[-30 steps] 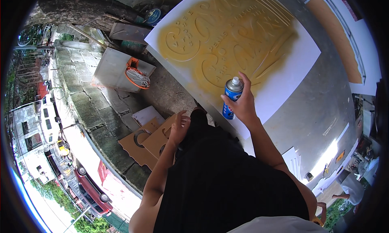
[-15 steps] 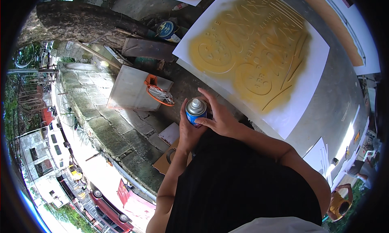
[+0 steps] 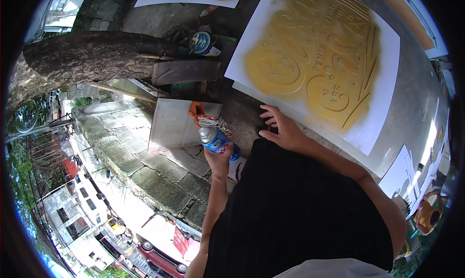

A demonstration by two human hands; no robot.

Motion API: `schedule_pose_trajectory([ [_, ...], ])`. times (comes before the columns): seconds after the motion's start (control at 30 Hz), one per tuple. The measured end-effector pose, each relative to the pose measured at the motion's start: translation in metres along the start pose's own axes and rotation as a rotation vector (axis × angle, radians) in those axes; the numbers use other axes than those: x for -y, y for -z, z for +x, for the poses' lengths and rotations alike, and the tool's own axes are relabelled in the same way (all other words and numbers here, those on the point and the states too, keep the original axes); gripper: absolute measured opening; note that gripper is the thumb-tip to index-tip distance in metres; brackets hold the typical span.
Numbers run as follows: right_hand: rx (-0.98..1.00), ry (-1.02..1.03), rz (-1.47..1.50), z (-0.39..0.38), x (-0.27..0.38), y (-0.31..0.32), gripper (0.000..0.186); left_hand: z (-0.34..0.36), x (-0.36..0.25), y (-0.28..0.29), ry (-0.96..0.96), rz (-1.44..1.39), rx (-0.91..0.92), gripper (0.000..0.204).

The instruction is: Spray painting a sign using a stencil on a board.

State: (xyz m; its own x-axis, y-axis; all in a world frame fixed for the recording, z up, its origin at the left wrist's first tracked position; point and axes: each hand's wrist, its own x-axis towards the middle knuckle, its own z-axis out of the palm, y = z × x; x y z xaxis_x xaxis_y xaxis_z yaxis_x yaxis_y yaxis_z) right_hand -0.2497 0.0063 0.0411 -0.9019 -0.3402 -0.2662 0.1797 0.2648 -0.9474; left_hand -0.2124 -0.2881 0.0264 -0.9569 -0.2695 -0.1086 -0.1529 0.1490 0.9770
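So, bare left hand (image 3: pixel 218 163): clamped around a blue metal spray can with a silver domed top (image 3: pixel 219 146).
Spray can: sat tilted in that grip, off the grey flat-topped table (image 3: pixel 411 96) and out past its near edge, overlapping in view the white net of an orange basketball hoop (image 3: pixel 195 109).
Right hand (image 3: pixel 286 132): fingers bent, thumb apart from them, well clear of the can; hung between the person's black garment (image 3: pixel 295 205) and the table's near edge.
Lettered sheet: a large white sheet dusted with golden yellow (image 3: pixel 286 50), covered in letter shapes and curling strokes, lay along the table's near edge, its left corner at the table's left end.
Table's right end: white pieces with narrow strips (image 3: pixel 395 169) lay close to the near edge; beyond them was a co-worker in yellow (image 3: pixel 428 217).
Hoop: fixed to a pale grey backboard (image 3: pixel 169 125), beside a mossy block wall (image 3: pixel 160 171).
Past the left end: a round bucket with a blue lid (image 3: pixel 201 43) stood near a thick brown tree trunk (image 3: pixel 92 58); another white sheet sprayed golden (image 3: pixel 193 0) lay farther off.
Farthest out: a dark red car (image 3: pixel 157 258), partly in view.
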Motion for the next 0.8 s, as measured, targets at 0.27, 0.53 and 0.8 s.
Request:
schedule_pose_trajectory([
  [0.27,0.024,0.174,0.000,0.077,0.024,0.009,0.083,0.096,-0.054,-0.004,-0.093,0.384,0.261,0.088],
  [0.53,-0.250,-0.001,0.162,0.099,0.007,0.041,0.099,0.185,-0.082,-0.084,-0.054,0.423,0.617,0.067],
  [0.8,-0.537,-0.015,0.254,0.147,0.045,0.019,0.108,0.256,-0.071,-0.151,-0.432,0.470,1.094,0.098],
])
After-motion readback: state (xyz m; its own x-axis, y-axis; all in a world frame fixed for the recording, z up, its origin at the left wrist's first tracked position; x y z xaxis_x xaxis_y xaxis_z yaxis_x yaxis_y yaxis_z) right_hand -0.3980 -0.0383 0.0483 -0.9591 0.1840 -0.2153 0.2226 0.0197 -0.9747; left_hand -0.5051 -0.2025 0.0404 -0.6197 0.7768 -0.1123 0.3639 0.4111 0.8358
